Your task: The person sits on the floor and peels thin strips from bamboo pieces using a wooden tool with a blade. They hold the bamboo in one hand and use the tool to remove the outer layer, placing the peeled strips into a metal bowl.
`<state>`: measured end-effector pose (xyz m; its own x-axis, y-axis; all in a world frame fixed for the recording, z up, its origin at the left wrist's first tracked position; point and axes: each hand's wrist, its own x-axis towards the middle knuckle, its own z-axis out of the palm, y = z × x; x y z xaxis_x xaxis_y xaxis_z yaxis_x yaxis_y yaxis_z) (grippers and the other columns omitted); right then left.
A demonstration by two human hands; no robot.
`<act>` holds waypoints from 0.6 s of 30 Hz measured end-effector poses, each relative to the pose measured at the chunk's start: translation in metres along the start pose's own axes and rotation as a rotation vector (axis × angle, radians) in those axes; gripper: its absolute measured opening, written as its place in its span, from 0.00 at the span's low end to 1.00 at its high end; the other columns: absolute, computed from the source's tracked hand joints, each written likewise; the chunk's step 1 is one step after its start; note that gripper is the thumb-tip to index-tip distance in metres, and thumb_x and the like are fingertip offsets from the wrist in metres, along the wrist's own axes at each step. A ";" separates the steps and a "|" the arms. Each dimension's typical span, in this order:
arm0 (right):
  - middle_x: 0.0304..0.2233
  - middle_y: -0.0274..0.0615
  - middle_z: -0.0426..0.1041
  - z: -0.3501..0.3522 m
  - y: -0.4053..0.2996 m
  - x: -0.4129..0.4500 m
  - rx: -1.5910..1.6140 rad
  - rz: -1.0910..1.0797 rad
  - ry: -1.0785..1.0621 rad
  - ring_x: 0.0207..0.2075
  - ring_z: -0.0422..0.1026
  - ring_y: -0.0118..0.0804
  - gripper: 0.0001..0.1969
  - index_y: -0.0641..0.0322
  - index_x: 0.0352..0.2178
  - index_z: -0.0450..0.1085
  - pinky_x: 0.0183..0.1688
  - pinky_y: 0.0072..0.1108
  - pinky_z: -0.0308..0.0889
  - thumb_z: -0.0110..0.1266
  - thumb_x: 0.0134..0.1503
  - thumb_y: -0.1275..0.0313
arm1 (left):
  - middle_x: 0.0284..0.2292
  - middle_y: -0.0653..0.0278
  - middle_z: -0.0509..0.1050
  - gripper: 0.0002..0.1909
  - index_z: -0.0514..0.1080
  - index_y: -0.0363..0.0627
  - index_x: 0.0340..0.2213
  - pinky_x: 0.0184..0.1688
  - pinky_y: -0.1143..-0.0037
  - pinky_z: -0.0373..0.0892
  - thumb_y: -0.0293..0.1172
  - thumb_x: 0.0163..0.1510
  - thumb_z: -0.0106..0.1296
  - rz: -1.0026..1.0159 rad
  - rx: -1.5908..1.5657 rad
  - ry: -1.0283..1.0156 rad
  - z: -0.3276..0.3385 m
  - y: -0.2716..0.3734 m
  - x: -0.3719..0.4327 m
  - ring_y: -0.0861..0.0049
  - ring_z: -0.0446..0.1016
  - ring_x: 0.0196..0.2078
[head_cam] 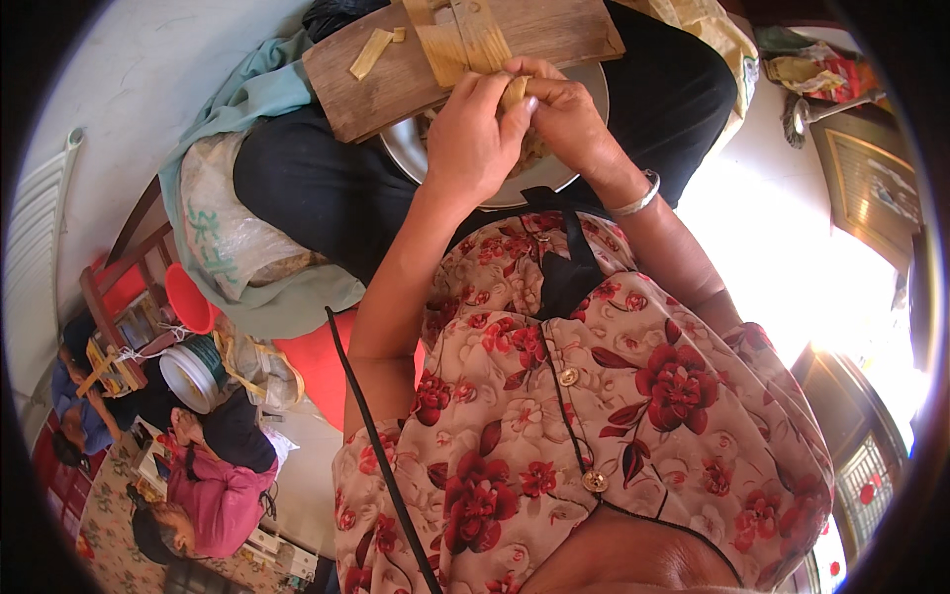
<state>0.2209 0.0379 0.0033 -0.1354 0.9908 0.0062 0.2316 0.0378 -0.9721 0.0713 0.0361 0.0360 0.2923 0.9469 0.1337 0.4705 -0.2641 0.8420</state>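
My left hand [475, 141] and my right hand [568, 111] meet over the near edge of a wooden board [386, 93]. Between their fingertips they pinch a small folded piece of yellow plant strip [515, 90]. Just beyond the fingers, flat wider yellow strips [482, 37] lie crosswise on the board, overlapping one another. To their left rests a short loose strip piece [371, 53] with a tiny scrap beside it. Under the board sits a round metal basin [404, 148] on my lap. Brownish bits show inside it, partly hidden by my hands.
A plastic sack [223, 215] on teal cloth [260, 74] lies by my left leg. Farther left are a red plastic container [191, 298], a white bucket [189, 379] and a wooden rack [119, 319]. Two other people sit there. A radiator [41, 260] stands along the wall.
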 end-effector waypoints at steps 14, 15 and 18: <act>0.33 0.36 0.75 -0.066 -0.006 0.049 0.569 -0.040 0.275 0.34 0.71 0.26 0.12 0.68 0.42 0.72 0.38 0.19 0.68 0.51 0.59 0.73 | 0.25 0.68 0.72 0.12 0.70 0.35 0.29 0.32 0.82 0.66 0.31 0.61 0.44 -0.256 -0.371 0.055 0.000 -0.030 -0.063 0.84 0.67 0.27; 0.37 0.37 0.74 -0.073 -0.002 0.045 0.410 -0.007 0.171 0.39 0.71 0.27 0.13 0.67 0.43 0.71 0.43 0.20 0.67 0.52 0.59 0.69 | 0.26 0.65 0.73 0.10 0.70 0.34 0.31 0.35 0.80 0.67 0.29 0.60 0.45 -0.258 -0.211 0.062 -0.009 -0.027 -0.060 0.82 0.69 0.30; 0.45 0.41 0.72 -0.060 -0.032 0.026 -0.038 0.024 -0.167 0.47 0.71 0.33 0.21 0.63 0.47 0.70 0.50 0.24 0.66 0.54 0.58 0.59 | 0.26 0.65 0.74 0.10 0.70 0.34 0.32 0.34 0.79 0.67 0.30 0.60 0.47 -0.208 -0.163 0.165 -0.016 -0.022 -0.035 0.83 0.69 0.29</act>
<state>0.2677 0.0700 0.0492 -0.2865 0.9563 -0.0593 0.2722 0.0219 -0.9620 0.0377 0.0116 0.0215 0.0580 0.9981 0.0213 0.3623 -0.0409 0.9312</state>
